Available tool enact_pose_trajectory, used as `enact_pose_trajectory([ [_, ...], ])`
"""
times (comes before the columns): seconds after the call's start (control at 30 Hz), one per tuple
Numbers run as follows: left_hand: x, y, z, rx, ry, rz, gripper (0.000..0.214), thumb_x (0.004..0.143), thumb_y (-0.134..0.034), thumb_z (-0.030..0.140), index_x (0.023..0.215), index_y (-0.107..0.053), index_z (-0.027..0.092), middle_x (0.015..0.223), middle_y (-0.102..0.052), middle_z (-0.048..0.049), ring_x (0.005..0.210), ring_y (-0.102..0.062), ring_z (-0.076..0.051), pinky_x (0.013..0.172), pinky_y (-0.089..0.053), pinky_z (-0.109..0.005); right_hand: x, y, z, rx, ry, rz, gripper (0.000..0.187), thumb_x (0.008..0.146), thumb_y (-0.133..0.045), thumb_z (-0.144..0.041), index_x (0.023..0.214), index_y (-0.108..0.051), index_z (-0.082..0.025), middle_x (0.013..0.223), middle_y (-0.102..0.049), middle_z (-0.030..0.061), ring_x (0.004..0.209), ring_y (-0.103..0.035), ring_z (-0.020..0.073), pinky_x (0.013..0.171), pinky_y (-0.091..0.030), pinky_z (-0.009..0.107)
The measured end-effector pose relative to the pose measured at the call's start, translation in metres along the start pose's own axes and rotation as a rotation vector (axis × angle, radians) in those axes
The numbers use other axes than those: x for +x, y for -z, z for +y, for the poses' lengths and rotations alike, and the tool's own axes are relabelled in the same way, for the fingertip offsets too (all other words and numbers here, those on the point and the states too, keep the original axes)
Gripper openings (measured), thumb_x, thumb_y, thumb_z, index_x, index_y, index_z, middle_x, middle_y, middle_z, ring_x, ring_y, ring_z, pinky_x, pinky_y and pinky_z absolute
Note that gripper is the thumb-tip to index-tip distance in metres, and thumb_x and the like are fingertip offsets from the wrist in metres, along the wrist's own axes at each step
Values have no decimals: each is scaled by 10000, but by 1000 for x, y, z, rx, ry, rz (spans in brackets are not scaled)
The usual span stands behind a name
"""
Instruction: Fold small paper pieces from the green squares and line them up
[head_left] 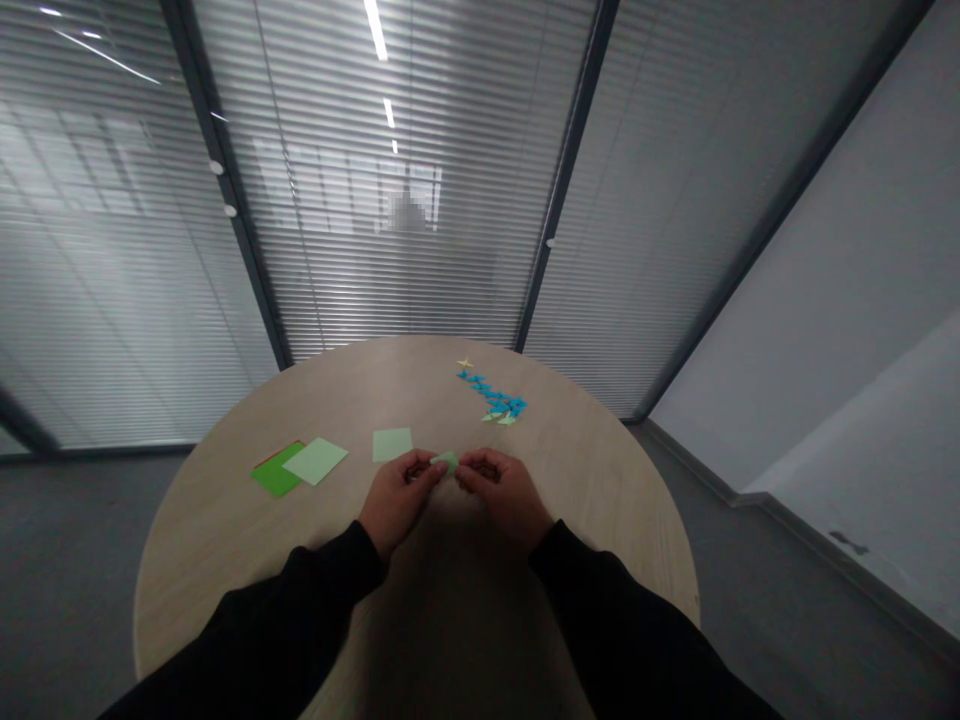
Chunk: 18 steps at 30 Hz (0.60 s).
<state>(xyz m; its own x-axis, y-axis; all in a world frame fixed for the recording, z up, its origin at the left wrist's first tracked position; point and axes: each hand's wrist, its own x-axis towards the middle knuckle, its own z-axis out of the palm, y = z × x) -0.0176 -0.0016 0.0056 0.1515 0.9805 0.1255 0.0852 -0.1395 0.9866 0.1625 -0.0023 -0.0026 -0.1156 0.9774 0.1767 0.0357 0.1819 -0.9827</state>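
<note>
My left hand [397, 497] and my right hand [506, 495] meet above the round wooden table [225, 530]. Their fingertips pinch a small folded piece of pale green paper [448, 461] from both sides. Just beyond my left hand lies a pale green paper square [392, 444]. Further left, a pale green sheet [315, 461] overlaps a darker green sheet [275, 472]. Beyond my right hand stretches a line of small folded blue paper pieces [491, 392], with pale green folded pieces [499, 417] at its near end. A small yellow paper star [465, 363] lies past its far end.
The table's curved edge surrounds the work area, with a grey floor [75, 560] beyond it. Glass partitions with slatted blinds [375, 250] stand behind the table, and a pixelated figure [406, 212] shows through them. A pale wall [825, 300] stands to the right.
</note>
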Motion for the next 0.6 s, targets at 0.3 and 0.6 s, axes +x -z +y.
enact_pose_trajectory([
  [0.3, 0, 1, 0, 65, -44, 10, 378, 805, -675, 523, 871, -721, 154, 792, -737, -65, 680, -634, -190, 610, -455, -285, 2, 1, -2, -74, -9, 49, 293, 770, -734, -446, 842, -682, -167, 708, -648, 13, 617, -571, 139, 592, -456, 270],
  [0.6, 0, 2, 3, 68, -76, 11, 337, 827, -651, 478, 924, -729, 165, 846, -746, -66, 725, -636, -196, 693, -470, -312, -3, -1, -9, -231, 122, -9, 245, 829, -684, -419, 803, -667, -176, 710, -625, 2, 613, -537, 126, 569, -424, 243],
])
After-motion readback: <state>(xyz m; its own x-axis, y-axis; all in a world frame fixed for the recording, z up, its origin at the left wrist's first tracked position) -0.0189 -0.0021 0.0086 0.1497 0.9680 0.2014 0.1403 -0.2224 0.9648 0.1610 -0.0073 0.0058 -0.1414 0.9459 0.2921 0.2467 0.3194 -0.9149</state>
